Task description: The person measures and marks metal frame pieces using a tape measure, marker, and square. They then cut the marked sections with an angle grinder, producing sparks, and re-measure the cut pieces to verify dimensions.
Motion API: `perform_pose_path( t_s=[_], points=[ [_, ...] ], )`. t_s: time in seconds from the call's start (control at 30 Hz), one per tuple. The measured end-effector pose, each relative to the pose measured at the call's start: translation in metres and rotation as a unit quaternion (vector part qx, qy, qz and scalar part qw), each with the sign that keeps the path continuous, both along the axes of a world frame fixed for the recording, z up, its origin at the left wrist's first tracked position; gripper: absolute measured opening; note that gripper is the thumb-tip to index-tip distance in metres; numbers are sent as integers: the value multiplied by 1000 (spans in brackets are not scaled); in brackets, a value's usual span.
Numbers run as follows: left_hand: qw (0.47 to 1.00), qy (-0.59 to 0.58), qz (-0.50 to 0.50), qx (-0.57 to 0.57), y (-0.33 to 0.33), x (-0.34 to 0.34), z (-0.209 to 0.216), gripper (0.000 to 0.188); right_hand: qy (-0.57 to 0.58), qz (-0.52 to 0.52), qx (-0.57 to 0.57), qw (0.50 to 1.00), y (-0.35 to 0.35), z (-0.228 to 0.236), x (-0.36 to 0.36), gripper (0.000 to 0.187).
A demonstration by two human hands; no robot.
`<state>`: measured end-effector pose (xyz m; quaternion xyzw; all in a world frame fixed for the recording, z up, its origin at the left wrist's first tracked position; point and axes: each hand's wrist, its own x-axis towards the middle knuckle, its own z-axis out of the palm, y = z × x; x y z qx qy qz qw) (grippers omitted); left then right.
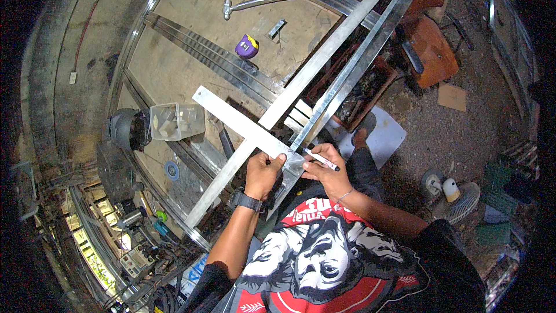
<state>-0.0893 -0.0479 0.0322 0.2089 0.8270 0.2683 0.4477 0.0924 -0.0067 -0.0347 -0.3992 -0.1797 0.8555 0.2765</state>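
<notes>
Your left hand (263, 175) is partly curled, thumb laid on the near end of the flat ruler (229, 119); whether its fingers grip underneath, I cannot tell. Your right hand (331, 175) is closed around a white marker (323, 160), tip beside that end. The ruler lies across a long metal bar (324, 55). Farther out on the desk (197, 0): a plastic box (174, 120), a purple tape measure (247, 47), a hammer (258, 3).
</notes>
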Motion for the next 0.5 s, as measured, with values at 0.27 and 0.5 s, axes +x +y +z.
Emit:
perform_pose_path(
  t_s=[0.27, 0.5],
  points=[
    [1000, 3, -6, -2, 1, 0, 2, 23, 2, -5, 9, 1000, -1, 0, -1, 34],
    [1000, 22, -11, -17, 0, -2, -2, 26, -116, -2, 141, 983, 6, -2, 25, 24]
  ],
)
